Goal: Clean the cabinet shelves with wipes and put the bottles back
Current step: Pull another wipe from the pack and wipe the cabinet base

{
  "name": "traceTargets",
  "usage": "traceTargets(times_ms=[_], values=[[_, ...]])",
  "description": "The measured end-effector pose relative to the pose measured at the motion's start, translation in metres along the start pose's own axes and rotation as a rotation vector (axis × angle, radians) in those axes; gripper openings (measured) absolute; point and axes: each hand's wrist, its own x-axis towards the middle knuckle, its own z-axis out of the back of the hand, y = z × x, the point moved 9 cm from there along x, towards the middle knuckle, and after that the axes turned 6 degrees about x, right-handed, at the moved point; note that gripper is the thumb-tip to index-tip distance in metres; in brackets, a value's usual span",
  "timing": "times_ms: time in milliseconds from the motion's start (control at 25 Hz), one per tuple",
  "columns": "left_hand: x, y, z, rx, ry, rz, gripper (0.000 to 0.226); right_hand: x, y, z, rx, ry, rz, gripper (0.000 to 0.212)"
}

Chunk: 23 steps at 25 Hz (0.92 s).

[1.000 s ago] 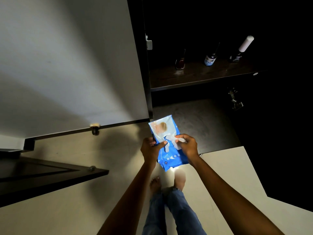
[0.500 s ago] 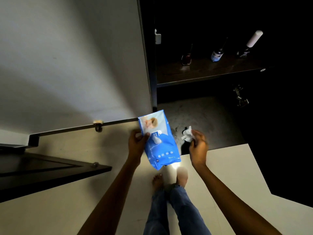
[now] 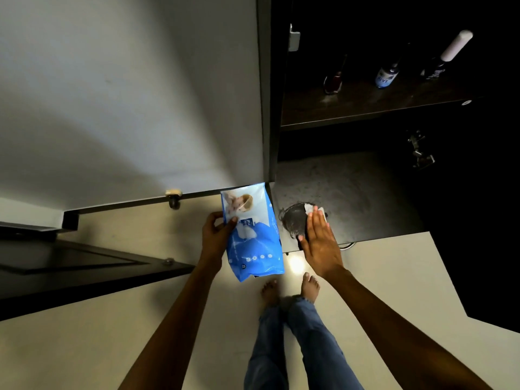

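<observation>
My left hand (image 3: 215, 235) grips a blue pack of wipes (image 3: 253, 235) by its left edge, upright in front of the open cabinet. With straight fingers my right hand (image 3: 319, 237) presses a white wipe (image 3: 312, 208) flat on the dusty lower shelf (image 3: 365, 198), near its front edge. A dark wiped patch shows beside the hand. On the upper shelf (image 3: 365, 108) stand three bottles: a small dark reddish one (image 3: 333, 80), one with a blue-white label (image 3: 387, 76) and one with a white cap (image 3: 447, 54).
The white cabinet door (image 3: 126, 94) hangs open to the left, with a small knob (image 3: 174, 197) at its lower edge. A dark door or panel (image 3: 84, 266) juts in at lower left. A metal hinge (image 3: 419, 150) sits inside at right. Pale floor and my bare feet lie below.
My right hand pulled a wipe out of the pack, moved right and forward, and now lies flat on the lower shelf. The pack shifted slightly left.
</observation>
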Motion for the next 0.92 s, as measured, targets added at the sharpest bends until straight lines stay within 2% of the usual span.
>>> traceTargets(times_ms=[160, 320, 360, 440, 520, 560, 640, 720, 840, 920], values=[[-0.001, -0.001, -0.004, -0.014, 0.027, -0.008, 0.024, -0.045, 0.031, -0.037, -0.010, 0.130, 0.210, 0.062], [0.003, 0.004, 0.002, 0.010, 0.022, 0.015, 0.029, -0.007, 0.069, -0.037, -0.120, 0.103, 0.460, 0.053], [0.004, 0.003, 0.003, 0.018, 0.016, 0.021, 0.031, 0.005, 0.065, -0.032, -0.160, 0.111, 0.451, 0.054], [0.005, 0.002, 0.005, 0.020, 0.009, 0.024, 0.032, 0.019, 0.032, -0.017, -0.134, 0.088, 0.263, 0.063], [0.005, 0.001, 0.002, 0.024, 0.022, 0.018, 0.029, 0.006, -0.004, -0.005, -0.063, 0.009, 0.068, 0.069], [0.005, 0.001, 0.002, 0.024, 0.030, 0.015, 0.028, -0.011, -0.009, -0.005, -0.052, 0.006, 0.029, 0.071], [0.004, 0.002, -0.001, 0.003, 0.039, 0.022, 0.029, -0.042, 0.002, -0.020, -0.048, 0.073, 0.071, 0.069], [0.002, 0.003, -0.004, -0.012, 0.044, 0.037, 0.029, -0.047, 0.027, -0.034, -0.033, 0.136, 0.214, 0.062], [0.004, -0.003, -0.008, -0.006, 0.060, 0.029, 0.032, 0.004, 0.061, -0.034, -0.031, 0.199, 0.400, 0.057], [0.007, -0.004, -0.008, 0.003, 0.048, 0.036, 0.030, 0.052, 0.066, -0.023, -0.020, 0.227, 0.368, 0.061]])
